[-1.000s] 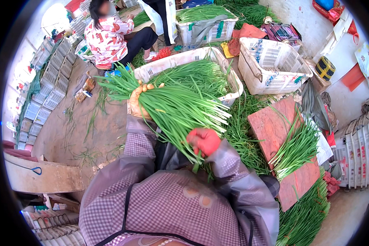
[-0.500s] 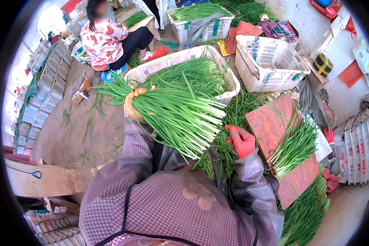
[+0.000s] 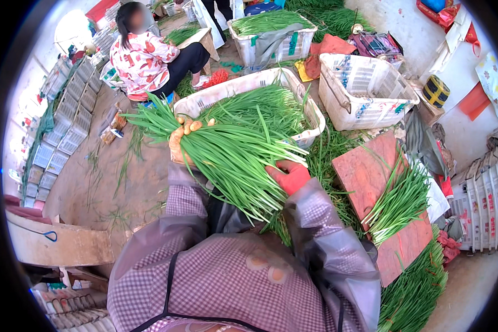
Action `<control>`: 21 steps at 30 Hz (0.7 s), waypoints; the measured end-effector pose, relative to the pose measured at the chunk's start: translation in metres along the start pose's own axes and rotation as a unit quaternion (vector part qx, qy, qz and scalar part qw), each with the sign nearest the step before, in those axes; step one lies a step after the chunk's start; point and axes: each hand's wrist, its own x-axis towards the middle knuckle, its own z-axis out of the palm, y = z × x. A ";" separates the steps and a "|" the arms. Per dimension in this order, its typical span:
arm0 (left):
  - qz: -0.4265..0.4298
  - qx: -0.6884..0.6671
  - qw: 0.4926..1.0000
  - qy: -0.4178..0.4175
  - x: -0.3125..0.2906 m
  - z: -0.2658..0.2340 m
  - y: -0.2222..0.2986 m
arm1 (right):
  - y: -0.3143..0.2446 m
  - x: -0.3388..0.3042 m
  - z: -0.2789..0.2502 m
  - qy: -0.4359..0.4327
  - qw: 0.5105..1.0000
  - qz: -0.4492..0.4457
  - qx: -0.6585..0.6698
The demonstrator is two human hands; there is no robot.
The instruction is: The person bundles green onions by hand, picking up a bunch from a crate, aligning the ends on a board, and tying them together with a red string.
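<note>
My left hand (image 3: 178,138), in a tan glove, is closed around the leafy part of a big bunch of chives (image 3: 227,157). White stem ends of the bunch fan out to the right, and its green tips stick out to the left. At the stem end, my right hand (image 3: 289,177) in a red glove is closed on some of the stalks; part of its fingers is hidden among them. Just beyond the bunch lies a white plastic crate (image 3: 316,117) filled with more chives. To the right, a smaller pile of chives (image 3: 395,207) rests on a reddish board (image 3: 365,171).
Loose chives lie between crate and board, with a stack of chives (image 3: 415,299) beneath the board. A white crate (image 3: 365,113) stands at the far right, another full crate (image 3: 274,47) behind. A person (image 3: 146,61) in a patterned top sits at the far left.
My right hand has moved left from beside the bunch onto its stem end and closed on stalks there. My left hand keeps hold of the bunch, nearly in place.
</note>
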 end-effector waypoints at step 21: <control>-0.029 -0.030 0.998 -0.043 0.008 -0.011 0.012 | 0.061 -0.012 -0.002 -0.065 0.928 0.040 0.366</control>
